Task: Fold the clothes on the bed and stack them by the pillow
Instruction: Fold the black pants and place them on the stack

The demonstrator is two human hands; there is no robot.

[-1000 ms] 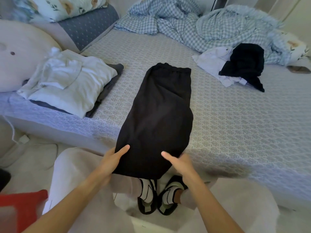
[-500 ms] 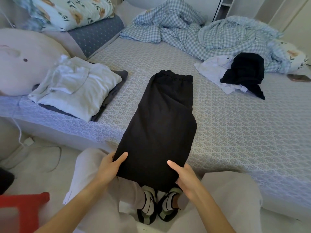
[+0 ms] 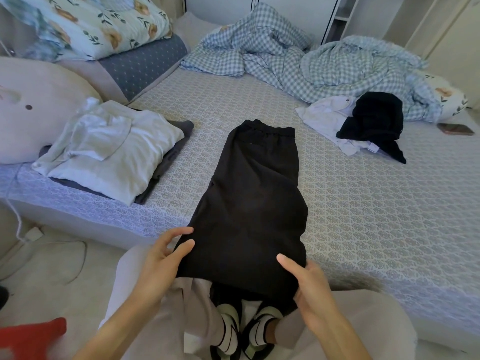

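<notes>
Black cloth, soft and limp: trousers point(image 3: 255, 203) laid lengthwise on the bed point(image 3: 363, 216), waistband far, leg ends hanging off the near edge. Left hand point(image 3: 158, 261) at the near left corner, thumb and fingers loosely curled round the edge. Right hand point(image 3: 309, 289) at the near right corner, thumb on top, fingers tucked under the hem. Best done, by judgement: lift both corners level, carry them to the waistband, smooth flat, fold again, then move left. Far left: one stack point(image 3: 114, 149) by the pillow point(image 3: 33, 110), a white top over a grey piece, so two folded. Far right: one unfolded heap, one white garment point(image 3: 324, 120) and one black garment point(image 3: 374, 118). Two hands, one pair of trousers.
</notes>
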